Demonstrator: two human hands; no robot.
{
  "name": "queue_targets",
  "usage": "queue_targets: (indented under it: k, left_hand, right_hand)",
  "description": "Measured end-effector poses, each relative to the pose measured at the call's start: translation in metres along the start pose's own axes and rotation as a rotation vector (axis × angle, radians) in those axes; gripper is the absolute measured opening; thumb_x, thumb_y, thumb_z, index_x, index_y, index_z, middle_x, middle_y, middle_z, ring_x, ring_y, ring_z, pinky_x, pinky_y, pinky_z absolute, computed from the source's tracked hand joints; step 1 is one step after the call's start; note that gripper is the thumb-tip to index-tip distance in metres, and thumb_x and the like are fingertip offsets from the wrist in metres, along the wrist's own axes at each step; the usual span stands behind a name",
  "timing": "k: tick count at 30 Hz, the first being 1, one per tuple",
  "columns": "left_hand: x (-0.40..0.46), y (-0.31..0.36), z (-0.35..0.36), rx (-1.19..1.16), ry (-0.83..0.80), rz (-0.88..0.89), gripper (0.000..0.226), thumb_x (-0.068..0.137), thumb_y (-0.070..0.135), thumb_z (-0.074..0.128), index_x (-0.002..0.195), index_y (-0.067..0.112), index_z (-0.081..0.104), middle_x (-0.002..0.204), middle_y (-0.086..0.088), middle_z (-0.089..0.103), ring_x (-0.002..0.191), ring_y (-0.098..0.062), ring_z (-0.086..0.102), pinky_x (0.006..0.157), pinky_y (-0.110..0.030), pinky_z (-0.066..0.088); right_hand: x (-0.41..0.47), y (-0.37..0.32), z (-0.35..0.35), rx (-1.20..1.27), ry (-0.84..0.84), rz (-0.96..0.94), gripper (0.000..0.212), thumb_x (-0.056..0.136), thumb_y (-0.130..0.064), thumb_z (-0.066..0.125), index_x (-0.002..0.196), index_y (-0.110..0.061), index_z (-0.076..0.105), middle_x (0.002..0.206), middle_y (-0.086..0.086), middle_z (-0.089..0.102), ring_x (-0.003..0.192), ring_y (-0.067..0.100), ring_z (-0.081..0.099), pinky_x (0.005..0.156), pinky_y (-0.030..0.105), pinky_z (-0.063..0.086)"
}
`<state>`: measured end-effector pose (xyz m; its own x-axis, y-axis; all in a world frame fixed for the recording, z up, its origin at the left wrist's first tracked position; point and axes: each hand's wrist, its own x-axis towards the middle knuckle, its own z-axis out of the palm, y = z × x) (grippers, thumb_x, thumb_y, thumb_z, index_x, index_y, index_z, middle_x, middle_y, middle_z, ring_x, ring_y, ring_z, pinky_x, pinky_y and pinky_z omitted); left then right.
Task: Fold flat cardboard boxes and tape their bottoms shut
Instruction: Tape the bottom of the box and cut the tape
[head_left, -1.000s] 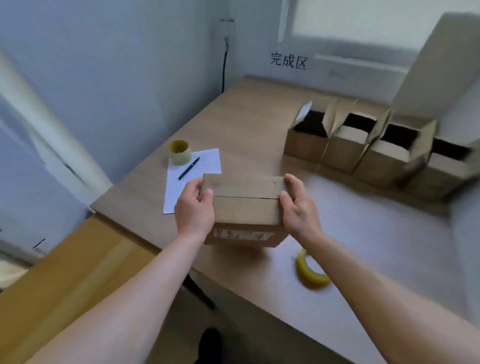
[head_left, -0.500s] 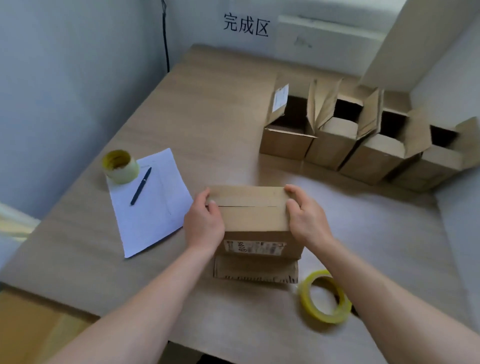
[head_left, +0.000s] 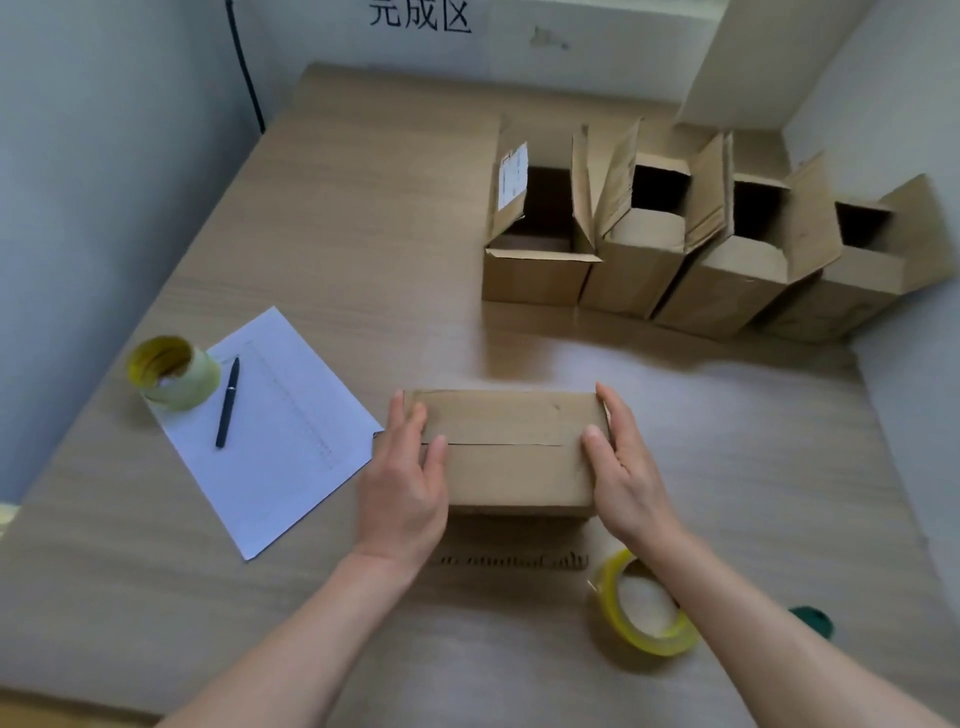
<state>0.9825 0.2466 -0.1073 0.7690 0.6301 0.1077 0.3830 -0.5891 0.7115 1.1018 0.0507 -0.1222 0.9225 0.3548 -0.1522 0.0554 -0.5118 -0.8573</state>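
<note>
Both my hands, left hand (head_left: 402, 483) and right hand (head_left: 626, 467), rest flat-fingered on the box (head_left: 511, 452); tape roll (head_left: 644, 608) lies lower right, nearest the right

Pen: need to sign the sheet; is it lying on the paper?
Yes, the pen lies on the paper, beside a tape roll.

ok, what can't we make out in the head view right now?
- Tape on the box seam: the head view shows only a dark line, no clear strip.
- Print on the flap below the box: blurred.
- Green object: partly behind the right forearm.
- Wall sign: top cut off by the frame edge.
- Insides of the four open boxes: in shadow.
- Lines on the paper: too faint.
</note>
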Motion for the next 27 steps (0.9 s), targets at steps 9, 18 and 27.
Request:
queue_targets:
  k: [9,18,27]
  left_hand:
    - [-0.003,0.014,0.011,0.030,-0.079,-0.062,0.038,0.101,0.015,0.048,0.138,0.009,0.053,0.158,-0.008,0.028,0.145,-0.021,0.031,0.109,-0.020,0.025]
    - [-0.006,0.035,0.035,0.637,-0.256,0.090,0.060,0.097,0.055,0.028,0.151,0.028,0.026,0.162,-0.018,0.005,0.146,-0.042,0.002,0.112,-0.056,0.018]
    - [-0.012,0.037,0.039,0.617,-0.210,0.181,0.049,0.102,0.042,0.030,0.147,0.024,0.040,0.159,-0.017,0.024,0.145,-0.045,0.013,0.113,-0.055,0.019]
  right_hand:
    - [0.006,0.013,-0.016,-0.012,0.008,0.044,0.050,0.103,-0.038,0.038,0.151,-0.032,0.027,0.145,-0.007,0.045,0.127,0.011,0.045,0.098,0.026,0.032]
    - [-0.019,0.010,-0.047,0.175,-0.016,-0.015,0.046,0.097,-0.046,0.044,0.141,-0.034,0.039,0.129,-0.014,0.051,0.114,0.003,0.050,0.091,0.022,0.037]
    - [-0.112,0.103,-0.088,-1.006,-0.528,-0.521,0.030,0.064,-0.058,0.066,0.073,-0.030,0.061,0.080,-0.010,0.056,0.081,0.019,0.057,0.072,0.035,0.048]
